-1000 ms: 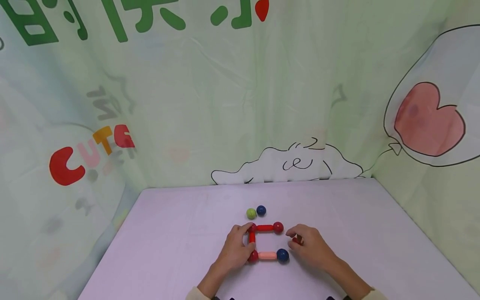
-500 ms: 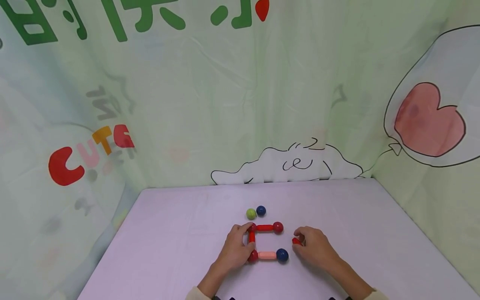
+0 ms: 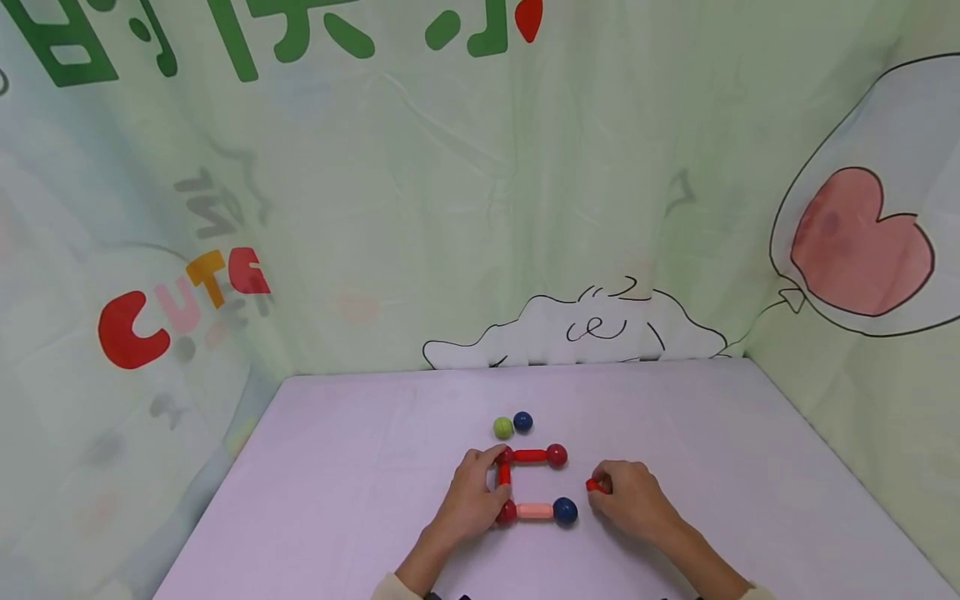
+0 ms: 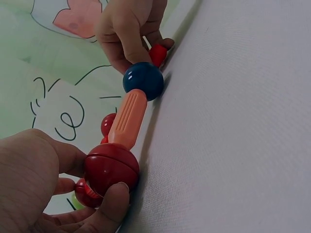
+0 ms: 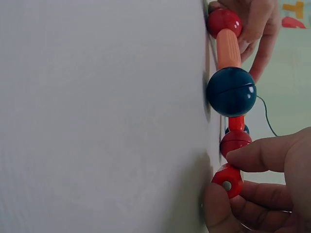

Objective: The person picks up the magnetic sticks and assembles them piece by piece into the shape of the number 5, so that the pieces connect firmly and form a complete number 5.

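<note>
A three-sided frame of magnetic rods and balls lies on the table. Its left red rod [image 3: 504, 475] joins a far red ball [image 3: 506, 455] and a near red ball [image 4: 112, 170]. My left hand [image 3: 468, 496] grips this side, thumb on the near ball and a finger at the far one. Another red rod [image 3: 530, 456] leads to a red ball [image 3: 557, 454]; a pink rod [image 3: 535, 511] leads to a dark blue ball [image 3: 566, 511]. Right of the frame, apart from it, my right hand [image 3: 633, 497] pinches a loose red rod [image 5: 227, 182], its metal end showing in the right wrist view.
Behind the frame sit a yellow-green ball [image 3: 502, 427] and a second dark blue ball [image 3: 522, 421], side by side. The pale table [image 3: 360, 467] meets a printed curtain [image 3: 465, 208] at its back and sides.
My right hand has drawn slightly right and nearer with the red rod, whose end shows more between the fingers. My left hand and the frame stay in place.
</note>
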The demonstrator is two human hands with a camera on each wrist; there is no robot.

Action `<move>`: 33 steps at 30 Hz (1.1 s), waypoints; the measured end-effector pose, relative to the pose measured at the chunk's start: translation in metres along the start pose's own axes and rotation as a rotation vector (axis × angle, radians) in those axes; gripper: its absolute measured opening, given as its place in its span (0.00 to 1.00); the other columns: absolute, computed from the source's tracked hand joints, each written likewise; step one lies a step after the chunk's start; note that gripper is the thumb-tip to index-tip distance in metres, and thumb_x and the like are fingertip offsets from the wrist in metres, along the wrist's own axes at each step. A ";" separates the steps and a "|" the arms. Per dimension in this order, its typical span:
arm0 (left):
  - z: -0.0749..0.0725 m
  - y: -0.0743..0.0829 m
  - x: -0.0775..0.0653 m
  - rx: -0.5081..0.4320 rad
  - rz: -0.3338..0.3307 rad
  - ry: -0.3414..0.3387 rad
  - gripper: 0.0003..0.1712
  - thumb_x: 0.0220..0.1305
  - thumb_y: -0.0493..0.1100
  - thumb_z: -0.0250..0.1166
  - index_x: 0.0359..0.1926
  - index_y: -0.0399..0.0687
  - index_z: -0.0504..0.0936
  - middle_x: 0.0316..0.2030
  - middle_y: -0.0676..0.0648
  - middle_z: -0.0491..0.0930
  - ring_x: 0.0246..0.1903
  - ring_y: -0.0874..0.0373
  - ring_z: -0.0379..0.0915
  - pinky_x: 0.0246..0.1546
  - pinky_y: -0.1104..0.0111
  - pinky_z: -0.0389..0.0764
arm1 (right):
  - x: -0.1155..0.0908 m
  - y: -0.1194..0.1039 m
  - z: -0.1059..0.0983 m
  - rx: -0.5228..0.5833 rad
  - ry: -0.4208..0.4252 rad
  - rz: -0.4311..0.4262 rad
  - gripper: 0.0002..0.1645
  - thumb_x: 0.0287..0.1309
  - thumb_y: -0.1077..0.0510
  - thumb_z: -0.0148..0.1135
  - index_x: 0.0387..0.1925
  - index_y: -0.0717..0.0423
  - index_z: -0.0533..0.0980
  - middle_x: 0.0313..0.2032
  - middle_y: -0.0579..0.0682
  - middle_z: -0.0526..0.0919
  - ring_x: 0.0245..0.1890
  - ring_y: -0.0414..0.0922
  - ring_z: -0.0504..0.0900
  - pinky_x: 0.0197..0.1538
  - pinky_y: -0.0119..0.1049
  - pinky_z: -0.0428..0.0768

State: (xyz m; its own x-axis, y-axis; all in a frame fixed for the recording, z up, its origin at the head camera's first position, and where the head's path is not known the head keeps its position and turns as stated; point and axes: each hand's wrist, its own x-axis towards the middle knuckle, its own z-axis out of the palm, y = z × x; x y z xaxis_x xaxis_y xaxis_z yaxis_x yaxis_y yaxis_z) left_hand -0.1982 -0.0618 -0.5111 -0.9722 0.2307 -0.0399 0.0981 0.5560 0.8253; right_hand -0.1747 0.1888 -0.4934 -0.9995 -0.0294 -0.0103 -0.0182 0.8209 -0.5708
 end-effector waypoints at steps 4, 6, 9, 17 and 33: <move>0.000 -0.001 0.000 -0.009 0.013 -0.004 0.35 0.65 0.39 0.67 0.72 0.52 0.70 0.55 0.45 0.71 0.47 0.55 0.70 0.22 0.68 0.81 | -0.002 -0.003 0.001 0.049 -0.017 0.031 0.08 0.54 0.63 0.69 0.38 0.61 0.83 0.24 0.46 0.76 0.28 0.44 0.72 0.31 0.35 0.74; 0.000 -0.002 0.000 -0.015 0.017 -0.008 0.35 0.65 0.39 0.67 0.72 0.52 0.70 0.55 0.45 0.71 0.46 0.55 0.71 0.21 0.68 0.81 | -0.003 -0.005 0.001 0.070 -0.020 0.041 0.08 0.54 0.64 0.69 0.37 0.61 0.83 0.24 0.46 0.76 0.28 0.43 0.72 0.30 0.34 0.74; 0.000 -0.003 0.000 -0.019 0.015 -0.012 0.35 0.65 0.39 0.67 0.72 0.52 0.70 0.55 0.45 0.71 0.45 0.55 0.71 0.21 0.68 0.81 | -0.007 -0.008 0.000 0.101 -0.016 0.054 0.08 0.53 0.64 0.70 0.37 0.60 0.83 0.24 0.47 0.76 0.26 0.43 0.72 0.27 0.33 0.74; 0.001 -0.004 0.001 -0.025 0.004 -0.023 0.35 0.65 0.39 0.67 0.72 0.52 0.70 0.55 0.44 0.71 0.41 0.57 0.72 0.20 0.68 0.80 | -0.018 -0.016 -0.006 0.201 -0.048 0.110 0.10 0.51 0.64 0.71 0.38 0.59 0.83 0.23 0.47 0.78 0.25 0.43 0.74 0.26 0.34 0.77; 0.000 -0.003 0.002 -0.010 0.021 -0.008 0.35 0.65 0.39 0.68 0.72 0.51 0.70 0.54 0.45 0.72 0.43 0.56 0.72 0.21 0.69 0.80 | -0.030 -0.025 -0.010 0.350 -0.248 0.135 0.28 0.51 0.60 0.75 0.54 0.65 0.79 0.23 0.50 0.81 0.23 0.46 0.80 0.31 0.39 0.80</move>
State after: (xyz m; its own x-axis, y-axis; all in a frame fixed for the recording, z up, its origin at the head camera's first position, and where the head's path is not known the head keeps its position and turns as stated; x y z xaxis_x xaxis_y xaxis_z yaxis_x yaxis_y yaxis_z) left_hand -0.2006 -0.0630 -0.5132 -0.9682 0.2486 -0.0268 0.1164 0.5429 0.8317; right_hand -0.1441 0.1748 -0.4709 -0.9553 -0.1065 -0.2760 0.1640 0.5858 -0.7937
